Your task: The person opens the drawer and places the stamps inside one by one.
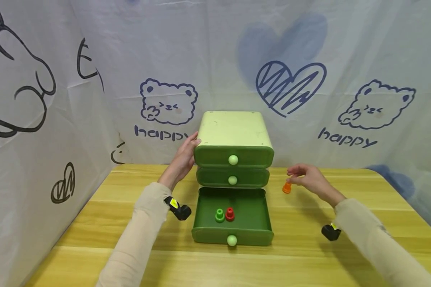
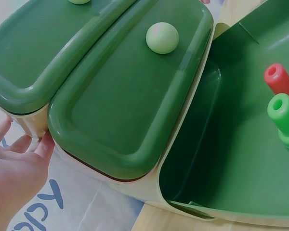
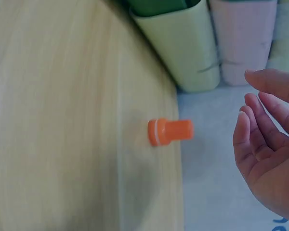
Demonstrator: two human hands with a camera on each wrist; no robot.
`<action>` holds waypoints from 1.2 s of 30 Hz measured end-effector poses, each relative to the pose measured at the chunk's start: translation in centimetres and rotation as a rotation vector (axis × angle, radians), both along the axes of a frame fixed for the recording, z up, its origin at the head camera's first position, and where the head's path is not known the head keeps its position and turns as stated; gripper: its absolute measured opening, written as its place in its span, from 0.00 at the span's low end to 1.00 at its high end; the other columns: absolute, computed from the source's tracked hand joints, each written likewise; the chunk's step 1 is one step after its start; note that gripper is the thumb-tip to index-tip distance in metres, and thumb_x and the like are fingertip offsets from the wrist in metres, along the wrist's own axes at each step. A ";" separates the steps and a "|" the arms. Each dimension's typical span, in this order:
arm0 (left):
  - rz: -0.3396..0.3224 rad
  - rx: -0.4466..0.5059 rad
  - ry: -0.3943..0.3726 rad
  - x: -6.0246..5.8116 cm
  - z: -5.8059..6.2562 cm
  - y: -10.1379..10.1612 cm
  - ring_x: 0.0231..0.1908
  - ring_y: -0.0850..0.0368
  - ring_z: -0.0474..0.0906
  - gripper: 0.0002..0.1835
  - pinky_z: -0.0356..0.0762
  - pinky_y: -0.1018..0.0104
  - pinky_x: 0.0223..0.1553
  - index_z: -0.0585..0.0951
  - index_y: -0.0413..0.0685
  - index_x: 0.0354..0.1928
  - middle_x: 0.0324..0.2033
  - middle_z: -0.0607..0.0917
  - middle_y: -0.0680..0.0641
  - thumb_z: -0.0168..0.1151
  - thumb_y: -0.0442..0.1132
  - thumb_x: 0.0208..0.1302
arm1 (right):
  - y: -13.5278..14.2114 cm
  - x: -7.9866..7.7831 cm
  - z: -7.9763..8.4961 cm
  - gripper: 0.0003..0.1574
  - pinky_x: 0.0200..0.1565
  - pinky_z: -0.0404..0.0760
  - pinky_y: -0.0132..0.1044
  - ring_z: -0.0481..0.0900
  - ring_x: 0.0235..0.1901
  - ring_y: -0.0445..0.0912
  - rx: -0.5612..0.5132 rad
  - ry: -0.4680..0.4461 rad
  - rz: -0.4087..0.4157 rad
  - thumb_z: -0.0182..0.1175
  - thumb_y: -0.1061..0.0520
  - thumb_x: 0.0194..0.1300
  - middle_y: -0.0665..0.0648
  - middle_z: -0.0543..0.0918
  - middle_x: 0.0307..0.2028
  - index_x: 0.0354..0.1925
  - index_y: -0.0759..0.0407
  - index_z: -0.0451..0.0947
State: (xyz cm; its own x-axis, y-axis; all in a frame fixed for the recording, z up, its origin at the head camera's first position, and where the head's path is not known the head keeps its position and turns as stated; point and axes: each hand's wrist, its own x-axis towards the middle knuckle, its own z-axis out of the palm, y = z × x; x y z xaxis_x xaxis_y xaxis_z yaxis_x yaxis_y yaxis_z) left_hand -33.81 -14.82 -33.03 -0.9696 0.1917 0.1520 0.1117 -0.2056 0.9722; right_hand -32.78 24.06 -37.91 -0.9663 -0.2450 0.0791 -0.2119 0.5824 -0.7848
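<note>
My left hand [image 1: 181, 161] rests against the left side of a small green drawer cabinet [image 1: 236, 129]; its fingertips touch the pale side wall in the left wrist view. The cabinet's bottom drawer [image 1: 210, 236] is pulled out. Inside it a green peg-shaped piece [image 1: 220, 215] and a red one [image 1: 230, 215] stand side by side. To the right of the cabinet, an orange peg-shaped piece [image 1: 286, 189] stands upright on the table. Just above it hovers my right hand [image 1: 310, 179], fingers loosely bent. The right wrist view shows a gap between these fingers and the orange piece [image 3: 171, 131].
The top drawer [image 1: 215, 156] and middle drawer [image 1: 212, 178] are closed, each with a round pale knob. The cabinet stands on a wooden table [image 1: 301, 259], near its back edge. White cloth with drawings [image 1: 215, 59] hangs behind and on the left.
</note>
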 end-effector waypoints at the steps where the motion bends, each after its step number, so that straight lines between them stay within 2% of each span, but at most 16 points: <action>1: 0.001 -0.001 0.000 0.0 0.0 0.0 0.68 0.46 0.57 0.39 0.60 0.57 0.67 0.49 0.45 0.76 0.74 0.52 0.42 0.48 0.45 0.67 | 0.1 -0.1 -0.2 0.23 0.39 0.79 0.35 0.76 0.39 0.50 0.000 0.000 -0.005 0.66 0.59 0.60 0.69 0.80 0.46 0.49 0.73 0.75; 5: 0.005 0.005 0.004 -0.1 0.0 0.0 0.68 0.46 0.57 0.39 0.60 0.56 0.67 0.49 0.45 0.76 0.73 0.52 0.42 0.48 0.45 0.66 | 0.5 -0.7 -1.0 0.21 0.37 0.80 0.38 0.76 0.36 0.49 0.014 0.004 -0.016 0.66 0.60 0.60 0.68 0.80 0.44 0.48 0.73 0.75; 9: 0.006 0.013 0.007 -0.2 -0.1 0.0 0.68 0.46 0.57 0.38 0.60 0.56 0.67 0.50 0.44 0.76 0.73 0.53 0.42 0.49 0.45 0.66 | 0.8 -1.2 -1.9 0.21 0.35 0.79 0.36 0.76 0.36 0.50 0.060 0.022 -0.033 0.66 0.60 0.60 0.65 0.81 0.42 0.48 0.73 0.76; 18: 0.013 0.019 0.011 -0.2 -0.2 0.0 0.68 0.46 0.57 0.38 0.59 0.55 0.67 0.51 0.45 0.75 0.73 0.54 0.42 0.49 0.44 0.66 | 1.0 -2.1 -3.3 0.19 0.38 0.78 0.39 0.76 0.37 0.52 0.118 0.038 -0.039 0.64 0.63 0.58 0.64 0.82 0.40 0.46 0.74 0.77; 28: 0.003 0.012 0.008 -0.2 -0.2 0.0 0.68 0.46 0.56 0.39 0.58 0.56 0.67 0.50 0.45 0.76 0.73 0.53 0.42 0.49 0.45 0.66 | 1.0 -2.5 -4.6 0.20 0.35 0.79 0.35 0.76 0.35 0.49 0.091 -0.003 -0.055 0.66 0.62 0.57 0.63 0.82 0.40 0.46 0.74 0.77; 36: 0.008 0.019 0.007 -0.2 -0.3 0.0 0.68 0.47 0.56 0.38 0.59 0.56 0.67 0.50 0.45 0.76 0.73 0.53 0.42 0.49 0.45 0.66 | 0.7 -2.3 -5.0 0.19 0.36 0.77 0.37 0.76 0.34 0.49 0.100 -0.019 -0.041 0.66 0.61 0.59 0.60 0.82 0.36 0.46 0.71 0.78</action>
